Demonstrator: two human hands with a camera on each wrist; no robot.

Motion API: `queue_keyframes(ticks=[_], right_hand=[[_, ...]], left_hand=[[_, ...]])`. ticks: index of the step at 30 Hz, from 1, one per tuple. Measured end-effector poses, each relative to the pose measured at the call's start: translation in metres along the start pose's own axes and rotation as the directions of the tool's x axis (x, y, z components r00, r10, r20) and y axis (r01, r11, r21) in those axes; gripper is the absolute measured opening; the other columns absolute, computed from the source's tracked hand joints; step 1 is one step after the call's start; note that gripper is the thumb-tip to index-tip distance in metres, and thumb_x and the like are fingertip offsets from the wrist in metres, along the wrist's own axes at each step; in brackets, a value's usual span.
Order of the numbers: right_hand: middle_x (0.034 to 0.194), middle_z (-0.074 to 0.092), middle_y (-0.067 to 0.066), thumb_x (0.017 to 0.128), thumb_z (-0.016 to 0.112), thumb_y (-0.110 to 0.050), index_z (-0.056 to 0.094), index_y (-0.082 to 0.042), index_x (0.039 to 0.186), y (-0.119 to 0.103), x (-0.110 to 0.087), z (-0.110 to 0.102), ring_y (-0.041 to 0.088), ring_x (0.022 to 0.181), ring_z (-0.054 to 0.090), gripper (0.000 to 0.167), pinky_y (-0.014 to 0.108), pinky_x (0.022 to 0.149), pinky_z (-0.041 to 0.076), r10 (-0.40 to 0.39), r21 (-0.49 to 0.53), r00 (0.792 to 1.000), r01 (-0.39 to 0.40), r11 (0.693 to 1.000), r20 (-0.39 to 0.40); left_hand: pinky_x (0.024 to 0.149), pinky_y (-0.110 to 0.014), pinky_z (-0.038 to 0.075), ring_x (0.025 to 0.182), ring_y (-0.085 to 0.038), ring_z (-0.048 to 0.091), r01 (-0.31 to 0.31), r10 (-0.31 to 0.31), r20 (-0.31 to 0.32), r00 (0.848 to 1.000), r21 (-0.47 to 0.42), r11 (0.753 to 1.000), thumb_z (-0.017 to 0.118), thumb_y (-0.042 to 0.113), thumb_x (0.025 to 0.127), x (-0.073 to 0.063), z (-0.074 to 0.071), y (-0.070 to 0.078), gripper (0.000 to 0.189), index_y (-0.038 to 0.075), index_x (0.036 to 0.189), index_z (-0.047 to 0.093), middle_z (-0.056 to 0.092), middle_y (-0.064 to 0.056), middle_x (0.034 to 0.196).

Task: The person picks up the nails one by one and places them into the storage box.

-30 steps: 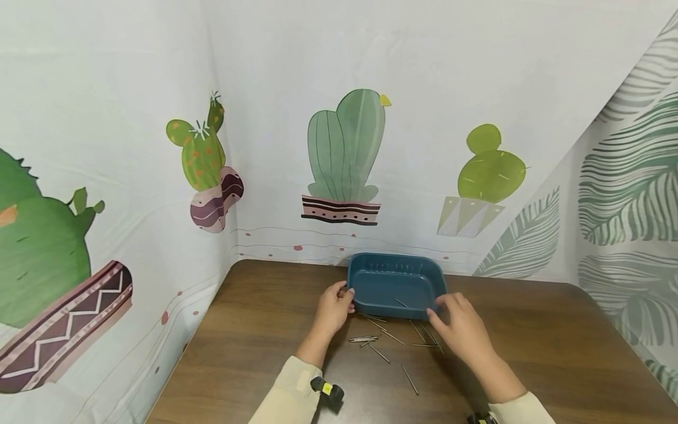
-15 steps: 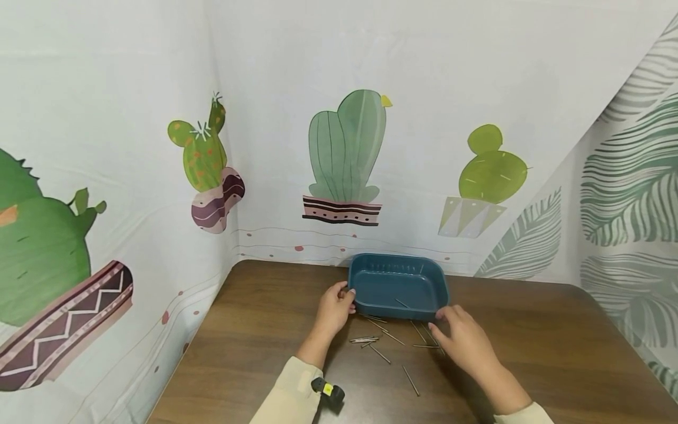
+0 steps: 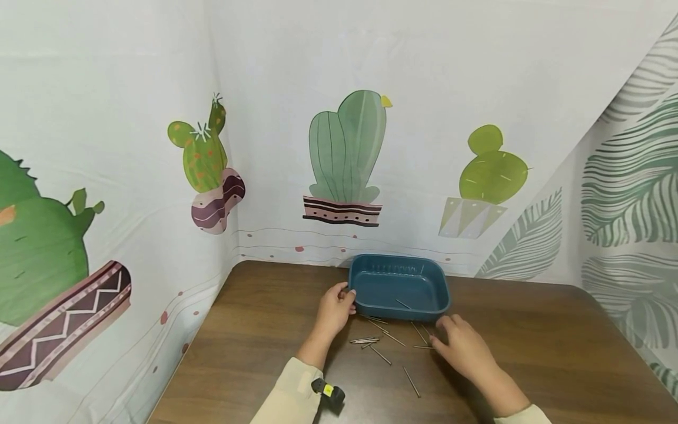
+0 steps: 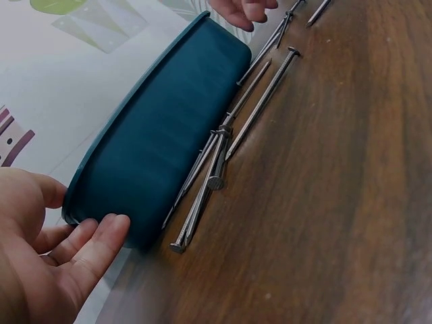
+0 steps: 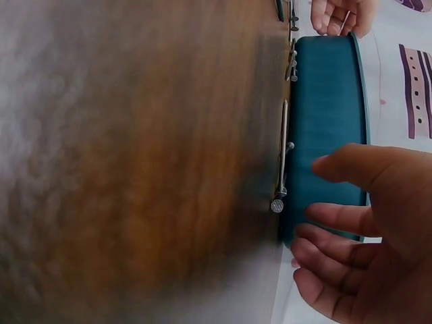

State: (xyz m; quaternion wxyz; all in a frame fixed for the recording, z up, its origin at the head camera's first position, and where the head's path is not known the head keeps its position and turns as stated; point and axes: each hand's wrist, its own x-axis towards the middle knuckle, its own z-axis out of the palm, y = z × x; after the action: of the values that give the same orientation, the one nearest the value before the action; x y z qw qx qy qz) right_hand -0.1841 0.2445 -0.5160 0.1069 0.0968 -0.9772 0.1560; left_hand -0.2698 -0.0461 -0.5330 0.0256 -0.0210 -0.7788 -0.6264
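A dark teal plastic tray (image 3: 399,312) stands at the back of the table, with a nail (image 3: 403,304) lying on its floor. My left hand (image 3: 333,309) grips the tray's left front corner, thumb at the rim and fingers against the outer wall (image 4: 128,162). Several long steel nails (image 3: 380,355) are scattered in front of the tray, some crossing one another beside its base. Over the nails at the right sits my right hand (image 3: 466,347), just off the tray's right front corner. Its fingers (image 5: 331,216) are loosely bent, thumb apart, with nothing between them.
The brown wooden table (image 3: 254,330) runs back to a white cloth (image 3: 265,147) printed with cacti and leaves, close behind the tray. A single nail (image 3: 411,381) lies nearer the front. A black strap (image 3: 329,391) sits on the left wrist.
My right hand has come away from the tray's right front corner and moved slightly down toward the nails there. The left hand keeps its place on the tray.
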Motion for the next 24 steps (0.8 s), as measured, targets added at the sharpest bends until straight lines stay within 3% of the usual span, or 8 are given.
queue_keyframes(ticks=[11,24], right_hand=[[0.09,0.061,0.005,0.082,0.079,-0.021,0.066,-0.008,0.096,0.0016,-0.0021,-0.0001,0.024,0.082,0.065,0.023,0.045,0.07,0.055,0.0,-0.012,0.995,0.001,1.0,0.103],[0.086,0.059,0.002,0.083,0.079,-0.021,0.064,-0.011,0.091,-0.0032,-0.0012,-0.0018,0.02,0.078,0.062,0.02,0.041,0.067,0.052,0.006,-0.006,0.992,-0.005,1.0,0.128]], left_hand=[[0.066,-0.037,0.063,0.068,-0.024,0.072,0.0,0.0,0.0,1.0,-0.012,1.0,0.061,0.016,0.099,0.0004,0.0011,0.0002,0.045,-0.01,0.136,0.054,0.06,-0.01,0.086],[0.066,-0.035,0.063,0.069,-0.025,0.072,0.002,-0.002,-0.003,1.0,-0.01,1.0,0.061,0.016,0.1,0.0,0.0013,0.0017,0.044,-0.009,0.136,0.054,0.061,-0.011,0.087]])
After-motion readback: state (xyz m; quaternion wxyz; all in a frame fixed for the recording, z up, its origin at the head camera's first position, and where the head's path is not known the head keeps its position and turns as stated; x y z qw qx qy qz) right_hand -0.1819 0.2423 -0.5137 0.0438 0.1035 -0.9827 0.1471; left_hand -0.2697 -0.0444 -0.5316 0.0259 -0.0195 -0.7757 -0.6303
